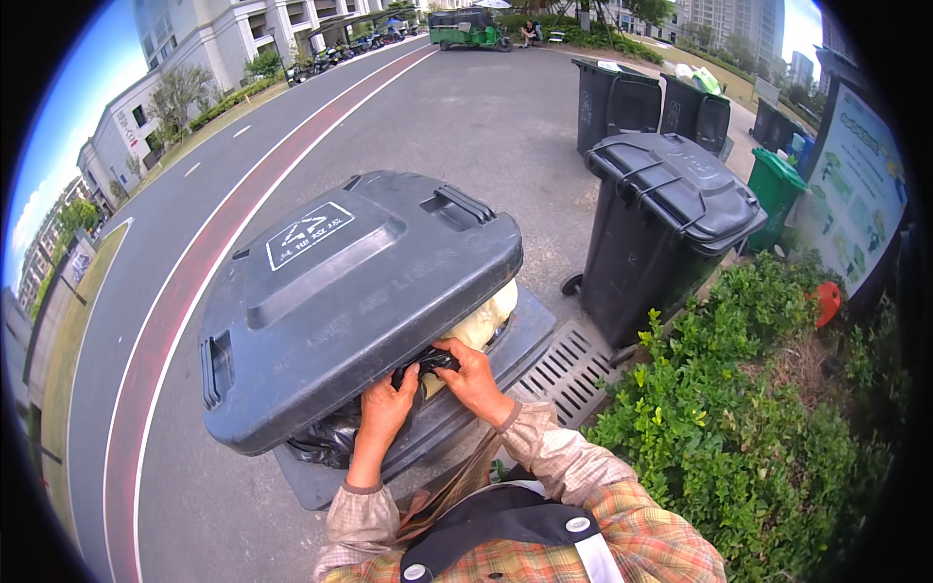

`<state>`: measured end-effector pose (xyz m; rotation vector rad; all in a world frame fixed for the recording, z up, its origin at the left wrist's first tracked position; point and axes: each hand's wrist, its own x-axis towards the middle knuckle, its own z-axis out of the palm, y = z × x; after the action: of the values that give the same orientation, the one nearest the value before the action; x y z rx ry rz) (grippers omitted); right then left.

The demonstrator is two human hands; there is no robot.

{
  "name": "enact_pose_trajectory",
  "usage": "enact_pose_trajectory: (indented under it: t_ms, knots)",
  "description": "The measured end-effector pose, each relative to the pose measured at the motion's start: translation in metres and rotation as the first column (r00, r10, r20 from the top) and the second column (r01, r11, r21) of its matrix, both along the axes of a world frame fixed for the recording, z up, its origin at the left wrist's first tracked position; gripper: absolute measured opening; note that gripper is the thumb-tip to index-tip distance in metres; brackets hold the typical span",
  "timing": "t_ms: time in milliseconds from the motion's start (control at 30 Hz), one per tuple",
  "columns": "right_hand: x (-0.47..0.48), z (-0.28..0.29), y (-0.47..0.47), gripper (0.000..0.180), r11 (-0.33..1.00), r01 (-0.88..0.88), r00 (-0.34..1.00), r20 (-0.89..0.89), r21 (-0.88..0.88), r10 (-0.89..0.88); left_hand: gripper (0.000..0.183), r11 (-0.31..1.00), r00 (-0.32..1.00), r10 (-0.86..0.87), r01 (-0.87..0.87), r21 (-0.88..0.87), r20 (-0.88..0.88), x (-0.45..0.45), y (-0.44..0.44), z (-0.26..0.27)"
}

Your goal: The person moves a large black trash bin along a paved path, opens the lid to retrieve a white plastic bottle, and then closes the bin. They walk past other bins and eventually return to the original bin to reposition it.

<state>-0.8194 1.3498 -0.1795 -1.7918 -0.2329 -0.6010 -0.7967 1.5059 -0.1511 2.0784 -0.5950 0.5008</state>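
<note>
Right in front of me stands a wheeled plastic waste bin with its grey lid (350,291) propped partly up by the bags inside. My left hand (390,404) and my right hand (470,372) meet under the lid's front edge. Between them they pinch a bunched piece of black plastic bag (430,362). More black bag (328,433) bulges over the bin's rim (415,455) left of my hands. A pale yellow bag (477,324) sticks out under the lid beyond my right hand. The lid hides the rest of the bin's contents.
A closed black wheeled bin (656,226) stands to the right, beside a drain grate (568,372) and a leafy shrub (700,423). Behind it are further bins (619,102), a green bin (776,189) and a printed board (853,189). A green three-wheeled vehicle (470,33) is parked far ahead.
</note>
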Motion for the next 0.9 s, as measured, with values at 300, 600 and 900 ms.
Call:
enact_pose_trajectory:
  t_ms: [300,600,900]
  knots:
    - [-0.015,0.003,0.006,0.034,0.885,0.332,0.943,0.143,-0.325,-0.301,0.026,0.996,0.998,-0.07,0.071,0.056,-0.002,0.003,0.001,-0.006]
    - [-0.02,-0.006,0.0,0.025,0.953,0.212,0.966,-0.099,-0.218,-0.238,0.025,0.994,0.997,-0.052,0.046,0.098,0.058,0.006,-0.004,-0.013]
    - [-0.025,0.028,-0.01,0.021,0.979,-0.039,0.963,-0.269,-0.2,-0.017,0.023,0.946,0.996,-0.011,-0.019,0.325,0.09,0.018,-0.004,-0.039]
